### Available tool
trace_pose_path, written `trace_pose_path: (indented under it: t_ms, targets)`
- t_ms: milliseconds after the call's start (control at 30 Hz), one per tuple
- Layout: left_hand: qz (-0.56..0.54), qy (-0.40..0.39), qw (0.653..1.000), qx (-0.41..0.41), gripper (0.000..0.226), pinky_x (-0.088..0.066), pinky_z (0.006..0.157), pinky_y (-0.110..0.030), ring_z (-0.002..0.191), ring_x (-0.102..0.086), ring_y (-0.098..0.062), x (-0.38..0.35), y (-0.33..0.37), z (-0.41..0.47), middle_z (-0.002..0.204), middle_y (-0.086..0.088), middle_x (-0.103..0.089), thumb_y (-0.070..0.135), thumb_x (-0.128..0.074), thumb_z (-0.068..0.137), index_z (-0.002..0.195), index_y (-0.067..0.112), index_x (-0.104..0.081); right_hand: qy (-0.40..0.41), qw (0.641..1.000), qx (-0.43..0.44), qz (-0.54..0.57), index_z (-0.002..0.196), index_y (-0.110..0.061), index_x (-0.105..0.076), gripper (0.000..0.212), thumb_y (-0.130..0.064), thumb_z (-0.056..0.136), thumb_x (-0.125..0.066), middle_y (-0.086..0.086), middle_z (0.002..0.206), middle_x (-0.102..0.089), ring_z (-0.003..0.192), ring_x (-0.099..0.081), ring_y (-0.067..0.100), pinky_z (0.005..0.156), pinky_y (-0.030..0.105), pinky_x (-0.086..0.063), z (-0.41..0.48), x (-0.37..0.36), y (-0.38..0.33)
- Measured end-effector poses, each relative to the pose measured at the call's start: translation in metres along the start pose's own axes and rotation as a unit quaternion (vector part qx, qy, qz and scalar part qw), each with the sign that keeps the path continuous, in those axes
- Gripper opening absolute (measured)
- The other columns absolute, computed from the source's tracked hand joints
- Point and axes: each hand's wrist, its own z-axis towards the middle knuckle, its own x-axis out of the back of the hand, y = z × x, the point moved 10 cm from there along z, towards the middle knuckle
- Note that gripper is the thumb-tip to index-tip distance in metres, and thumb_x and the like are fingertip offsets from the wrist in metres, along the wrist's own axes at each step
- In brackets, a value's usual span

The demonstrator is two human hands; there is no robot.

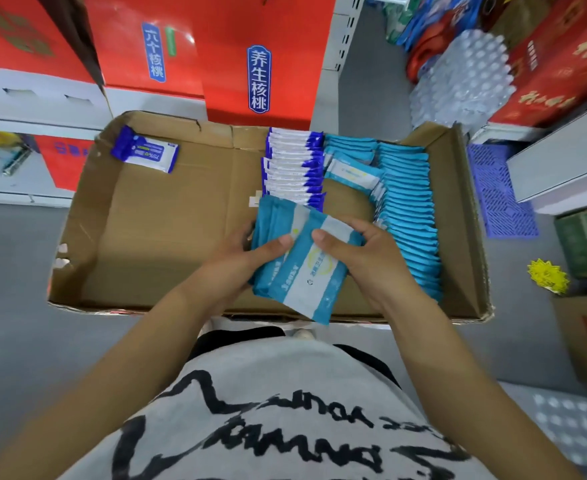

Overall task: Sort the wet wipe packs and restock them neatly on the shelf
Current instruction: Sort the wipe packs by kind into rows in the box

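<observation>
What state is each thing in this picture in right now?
Box, open-topped.
Held packs, fanned above box.
Left grip, holds held packs.
Right grip, holds held packs.
Dark-blue row, standing on edge in box.
Teal row, standing on edge by box's right wall.
Lone pack, flat in box's far left corner.
Loose teal pack, tilted atop packs.

A light grey T-shirt (285,386) carries big black handwritten lettering (250,441) across the front. Beyond its hem show a black lower garment (236,338) and a pale shoe tip (304,333). The left hand (247,261), the right hand (371,258) and both forearms (129,358) are bare.
</observation>
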Motion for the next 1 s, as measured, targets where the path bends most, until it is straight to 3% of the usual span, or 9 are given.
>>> trace_pose_path:
  t_ms: [133, 267, 367, 433, 567, 733, 867, 933, 1000]
  targets:
    - [-0.022, -0.033, 0.999, 0.033, 0.054, -0.061, 0.091, -0.037, 0.114, -0.072, -0.021, -0.038, -0.021, -0.001, 0.127, -0.001, -0.073, 0.033, -0.072, 0.089, 0.138, 0.025, -0.053, 0.083, 0.994, 0.021, -0.068, 0.104, -0.028, -0.058, 0.050, -0.034, 0.067, -0.092, -0.003, 0.110, -0.067, 0.095, -0.070, 0.011, 0.079, 0.032, -0.060, -0.002, 0.036, 0.011]
    - [-0.009, -0.009, 1.000, 0.026, 0.054, -0.062, 0.079, -0.031, 0.106, -0.075, -0.019, -0.060, -0.029, 0.000, 0.119, 0.000, -0.076, 0.024, -0.078, 0.084, 0.133, 0.021, -0.056, 0.111, 0.994, -0.019, -0.018, 0.109, -0.025, -0.058, 0.052, -0.041, 0.071, -0.089, -0.004, 0.109, -0.070, 0.094, -0.072, 0.009, 0.083, 0.037, -0.061, -0.006, 0.050, 0.035]
    - [0.012, 0.025, 0.999, 0.017, 0.064, -0.060, 0.092, -0.039, 0.110, -0.073, -0.019, -0.061, -0.031, 0.004, 0.125, -0.001, -0.073, 0.026, -0.084, 0.077, 0.134, 0.022, -0.055, 0.083, 0.994, -0.070, -0.015, 0.115, -0.030, -0.062, 0.051, -0.063, 0.078, -0.072, -0.006, 0.108, -0.074, 0.093, -0.074, 0.013, 0.085, 0.045, -0.061, -0.008, 0.044, 0.052]
    - [0.044, 0.004, 0.999, 0.027, 0.069, -0.056, 0.101, -0.044, 0.116, -0.071, -0.020, -0.067, -0.031, 0.010, 0.129, 0.001, -0.072, 0.031, -0.086, 0.078, 0.138, 0.024, -0.052, 0.028, 0.989, -0.125, 0.072, 0.115, -0.033, -0.065, 0.040, -0.064, 0.091, -0.055, -0.003, 0.106, -0.076, 0.095, -0.074, 0.019, 0.088, 0.048, -0.059, -0.010, 0.032, 0.061]
    - [0.132, -0.072, 0.987, 0.064, 0.062, -0.054, 0.099, -0.036, 0.117, -0.069, -0.013, -0.089, -0.033, 0.024, 0.128, 0.009, -0.072, 0.041, -0.080, 0.085, 0.139, 0.030, -0.052, -0.018, 0.956, -0.183, 0.229, 0.124, -0.023, -0.067, 0.054, -0.062, 0.100, -0.039, 0.009, 0.114, -0.074, 0.105, -0.071, 0.030, 0.099, 0.054, -0.053, -0.003, 0.028, 0.076]
    - [0.246, -0.074, 0.965, 0.053, 0.029, -0.059, 0.082, -0.029, 0.102, -0.075, -0.017, -0.104, -0.011, 0.067, 0.110, 0.001, -0.078, 0.014, -0.075, 0.091, 0.119, 0.018, -0.068, -0.025, 0.942, -0.151, 0.300, 0.127, -0.021, -0.065, 0.053, -0.058, 0.102, -0.036, 0.007, 0.119, -0.073, 0.111, -0.069, 0.027, 0.104, 0.052, -0.049, 0.020, 0.044, 0.081]
    - [0.372, -0.060, 0.926, -0.003, 0.039, -0.058, 0.070, -0.016, 0.088, -0.074, -0.008, -0.120, 0.027, 0.128, 0.108, 0.004, -0.076, 0.019, -0.085, 0.083, 0.118, 0.020, -0.067, 0.085, 0.988, -0.092, 0.087, 0.133, -0.032, -0.059, 0.055, -0.066, 0.099, -0.034, -0.008, 0.131, -0.063, 0.125, -0.058, 0.013, 0.107, 0.038, -0.045, 0.051, 0.105, 0.069]
    - [0.475, -0.056, 0.877, -0.051, 0.049, -0.051, 0.066, -0.010, 0.084, -0.068, 0.001, -0.132, 0.049, 0.166, 0.104, 0.010, -0.071, 0.026, -0.089, 0.078, 0.120, 0.023, -0.063, 0.134, 0.986, -0.069, -0.075, 0.136, -0.031, -0.056, 0.052, -0.062, 0.101, -0.032, -0.010, 0.133, -0.057, 0.126, -0.050, 0.009, 0.103, 0.026, -0.036, 0.061, 0.137, 0.066]
    - [0.575, -0.060, 0.811, -0.089, 0.049, -0.048, 0.070, -0.017, 0.088, -0.066, -0.008, -0.146, 0.065, 0.204, 0.100, 0.007, -0.069, 0.032, -0.090, 0.074, 0.113, 0.019, -0.064, 0.156, 0.966, -0.049, -0.199, 0.136, -0.028, -0.057, 0.046, -0.053, 0.103, -0.037, -0.004, 0.144, -0.052, 0.138, -0.041, 0.014, 0.104, 0.024, -0.031, 0.072, 0.158, 0.075]
